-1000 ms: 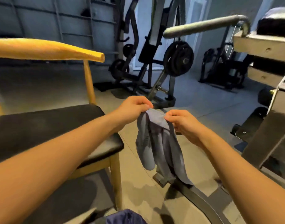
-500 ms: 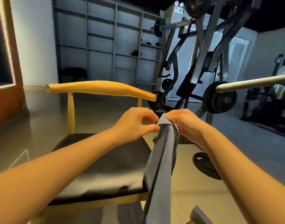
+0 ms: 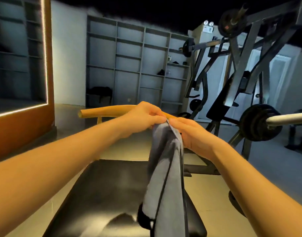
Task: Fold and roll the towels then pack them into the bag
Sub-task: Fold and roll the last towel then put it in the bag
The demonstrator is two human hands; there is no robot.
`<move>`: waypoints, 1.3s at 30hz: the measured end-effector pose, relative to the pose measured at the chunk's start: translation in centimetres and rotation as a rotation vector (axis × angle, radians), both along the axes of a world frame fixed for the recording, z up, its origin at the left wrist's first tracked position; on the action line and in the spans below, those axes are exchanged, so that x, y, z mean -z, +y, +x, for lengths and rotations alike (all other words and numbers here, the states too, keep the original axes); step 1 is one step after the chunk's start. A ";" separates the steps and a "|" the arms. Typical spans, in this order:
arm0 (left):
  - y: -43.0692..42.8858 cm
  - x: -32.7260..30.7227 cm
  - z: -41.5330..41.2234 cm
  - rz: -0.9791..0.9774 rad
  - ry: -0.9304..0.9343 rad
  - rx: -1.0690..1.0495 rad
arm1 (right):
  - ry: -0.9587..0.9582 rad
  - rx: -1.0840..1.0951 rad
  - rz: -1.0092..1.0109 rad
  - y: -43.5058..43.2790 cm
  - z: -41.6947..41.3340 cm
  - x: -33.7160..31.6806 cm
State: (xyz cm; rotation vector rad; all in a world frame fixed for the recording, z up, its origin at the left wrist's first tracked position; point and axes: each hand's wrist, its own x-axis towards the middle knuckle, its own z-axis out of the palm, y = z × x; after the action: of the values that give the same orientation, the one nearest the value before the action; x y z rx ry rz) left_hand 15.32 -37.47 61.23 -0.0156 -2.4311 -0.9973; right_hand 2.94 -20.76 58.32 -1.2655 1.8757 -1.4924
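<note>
Above a black chair seat (image 3: 102, 194), grey dark-edged towel (image 3: 165, 168) hanging long, top corners pinched by left hand (image 3: 145, 117), right hand (image 3: 189, 134)

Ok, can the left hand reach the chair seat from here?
Probably yes: the chair seat lies below the left hand with nothing between; the grey towel it pinches with the right hand hangs further right.

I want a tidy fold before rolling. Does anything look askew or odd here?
The towel hangs bunched in uneven lengthwise creases. The left hand and right hand pinch its top over the chair seat, so it is not laid flat. Nothing looks spilled or damaged.
</note>
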 end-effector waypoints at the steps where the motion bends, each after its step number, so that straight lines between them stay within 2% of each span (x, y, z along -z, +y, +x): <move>1: -0.6 -1.2 -0.2 0.043 -0.074 0.018 | 0.058 0.035 -0.003 -0.6 0.4 -0.3; 3: -1.7 -3.3 -0.4 0.061 -0.170 0.033 | 0.236 0.154 -0.037 -1.9 0.8 -0.9; 7: -3.2 -5.3 -0.6 0.066 -0.203 0.009 | 0.776 0.362 -0.038 -3.7 0.9 -2.0; 11: -4.5 -6.6 -1.4 -0.094 -0.129 -0.174 | 1.000 0.543 0.011 -5.0 0.7 -2.7; 14: -6.4 -7.6 -1.8 -0.151 -0.087 -0.281 | 0.958 0.599 0.047 -5.8 -0.1 -2.8; 18: -9.7 -7.6 -2.2 -0.143 -0.077 -0.406 | 0.758 0.554 0.087 -6.1 -1.5 -3.1; 22: -12.9 -6.7 -3.2 -0.043 -0.002 -0.609 | 0.662 0.481 0.205 -6.1 -3.0 -2.6; 26: -17.0 -5.0 -3.7 0.042 -0.018 -0.797 | 0.527 0.397 0.271 -5.5 -4.9 -2.4; 28: -18.9 -4.3 -4.0 0.147 0.001 -0.865 | 0.486 0.351 0.389 -5.1 -5.6 -2.6; 30: -19.7 -3.5 -3.7 0.156 0.002 -0.929 | 0.449 0.313 0.569 -4.8 -6.5 -2.8; 32: -19.3 -2.7 -3.0 0.157 0.018 -0.969 | 0.499 0.388 0.645 -5.0 -7.6 -3.5; 34: -19.2 -1.8 -2.5 0.227 0.069 -0.953 | 0.718 0.585 0.511 -5.5 -8.5 -4.9; 36: -19.3 -0.8 -1.7 0.325 0.147 -0.961 | 0.873 0.721 0.289 -6.2 -8.4 -5.8; 39: -18.5 0.7 0.1 0.382 0.282 -0.975 | 0.839 0.644 0.101 -6.3 -6.9 -5.0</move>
State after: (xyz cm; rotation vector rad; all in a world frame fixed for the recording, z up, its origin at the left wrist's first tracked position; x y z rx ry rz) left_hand 15.38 -55.94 60.48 0.9805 -1.6094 -0.8636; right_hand -3.99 -27.09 63.27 -1.4461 3.0892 -1.1634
